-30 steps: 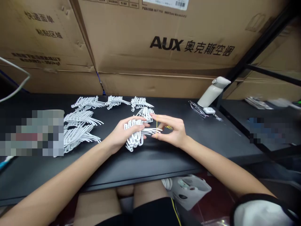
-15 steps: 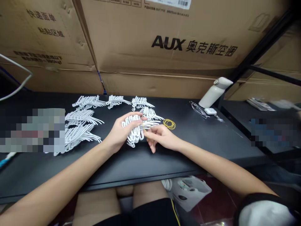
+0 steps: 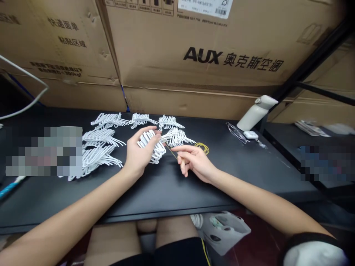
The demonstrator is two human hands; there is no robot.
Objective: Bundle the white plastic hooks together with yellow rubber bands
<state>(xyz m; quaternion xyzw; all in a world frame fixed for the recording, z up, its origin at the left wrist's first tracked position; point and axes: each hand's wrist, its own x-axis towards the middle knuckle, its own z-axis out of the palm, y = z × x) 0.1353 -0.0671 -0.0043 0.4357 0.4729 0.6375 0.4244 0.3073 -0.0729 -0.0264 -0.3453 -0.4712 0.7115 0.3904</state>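
My left hand [image 3: 138,155] is closed around a bundle of small white hooks [image 3: 151,144], held just above the black table [image 3: 166,188]. My right hand [image 3: 194,162] is just to its right, fingers pinching a thin yellow rubber band [image 3: 172,152] that stretches toward the bundle. More yellow rubber bands [image 3: 203,147] lie on the table behind my right hand. Another white hook bundle [image 3: 177,136] lies just beyond the held one.
Several bundled white hooks [image 3: 100,147] lie in rows to the left and back. A white bottle [image 3: 256,112], glasses [image 3: 235,132] and a small white device [image 3: 251,135] sit at the right. Large cardboard boxes [image 3: 194,55] stand behind the table. A white bag [image 3: 224,231] is on the floor.
My right hand drew the rubber band onto the bundle's stems and dropped lower to the right. My left hand tilted the bundle up and back. The view shifted slightly.
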